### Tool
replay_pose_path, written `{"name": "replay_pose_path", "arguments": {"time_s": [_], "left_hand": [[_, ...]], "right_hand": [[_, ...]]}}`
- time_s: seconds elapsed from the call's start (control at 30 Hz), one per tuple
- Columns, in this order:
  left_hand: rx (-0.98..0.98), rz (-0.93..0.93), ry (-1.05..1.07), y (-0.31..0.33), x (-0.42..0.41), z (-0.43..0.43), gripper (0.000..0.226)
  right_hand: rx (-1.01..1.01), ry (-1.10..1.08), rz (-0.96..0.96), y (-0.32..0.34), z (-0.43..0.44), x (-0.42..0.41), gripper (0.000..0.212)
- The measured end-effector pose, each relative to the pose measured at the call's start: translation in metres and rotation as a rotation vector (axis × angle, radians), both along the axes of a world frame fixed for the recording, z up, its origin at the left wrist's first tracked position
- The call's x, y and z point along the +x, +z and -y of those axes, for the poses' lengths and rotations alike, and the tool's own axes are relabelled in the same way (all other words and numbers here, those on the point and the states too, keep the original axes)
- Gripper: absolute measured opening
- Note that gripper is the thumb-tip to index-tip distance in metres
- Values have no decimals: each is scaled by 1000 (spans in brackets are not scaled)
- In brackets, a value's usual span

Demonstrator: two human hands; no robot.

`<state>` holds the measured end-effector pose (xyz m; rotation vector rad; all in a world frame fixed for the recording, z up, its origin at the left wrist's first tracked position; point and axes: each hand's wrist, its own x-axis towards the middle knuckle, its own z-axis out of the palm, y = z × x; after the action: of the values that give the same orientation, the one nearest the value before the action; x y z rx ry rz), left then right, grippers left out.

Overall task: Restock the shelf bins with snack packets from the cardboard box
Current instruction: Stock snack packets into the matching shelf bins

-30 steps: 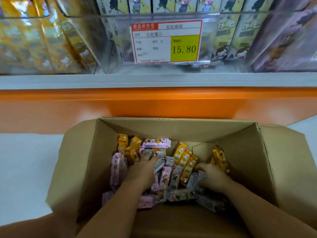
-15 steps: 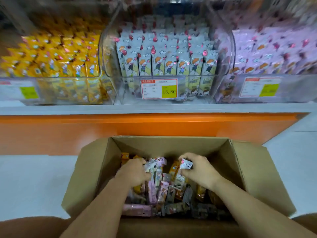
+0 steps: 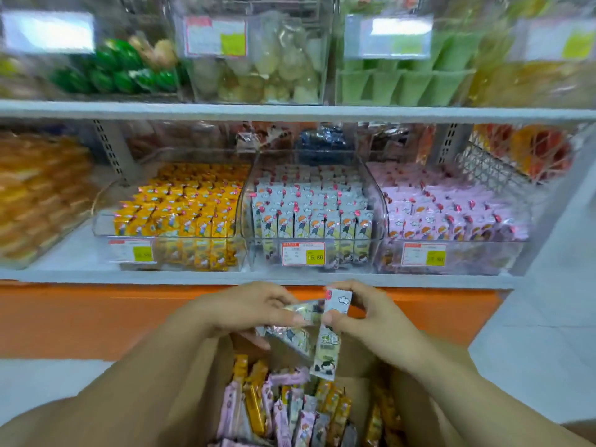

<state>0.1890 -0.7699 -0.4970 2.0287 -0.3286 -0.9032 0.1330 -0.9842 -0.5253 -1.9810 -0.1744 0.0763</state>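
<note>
Both hands have risen out of the cardboard box (image 3: 358, 398), low centre. Left hand (image 3: 248, 312) grips a few grey packets (image 3: 300, 312) lying crosswise. Right hand (image 3: 371, 321) pinches a single packet (image 3: 329, 343), long axis upright. Grey bin (image 3: 348, 253) sits straight above, centre frame, between the yellow bin (image 3: 180, 253) and pink bin (image 3: 467, 256); right hand looks slightly nearer.

Store shelving, front view. A grey lower shelf (image 3: 258, 279) spans the width, with a matching upper shelf (image 3: 290, 112) parallel above it. Slotted grey posts rise behind the lower shelf: left upright (image 3: 109, 150), right upright (image 3: 450, 140). A wire basket (image 3: 487, 169) sits above its right end. An orange panel (image 3: 80, 317) lies directly below it, with pale floor (image 3: 532, 333) lower still. Lighting even, diffuse
</note>
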Motion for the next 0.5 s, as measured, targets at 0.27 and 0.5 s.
{"name": "replay_pose_path", "arguments": {"time_s": [0.27, 0.5], "left_hand": [[-294, -29, 123, 27, -2, -20, 41], [-578, -172, 258, 38, 6, -22, 58]], "right_hand": [[153, -4, 74, 46, -19, 5, 17], [208, -114, 93, 63, -38, 23, 25]]}}
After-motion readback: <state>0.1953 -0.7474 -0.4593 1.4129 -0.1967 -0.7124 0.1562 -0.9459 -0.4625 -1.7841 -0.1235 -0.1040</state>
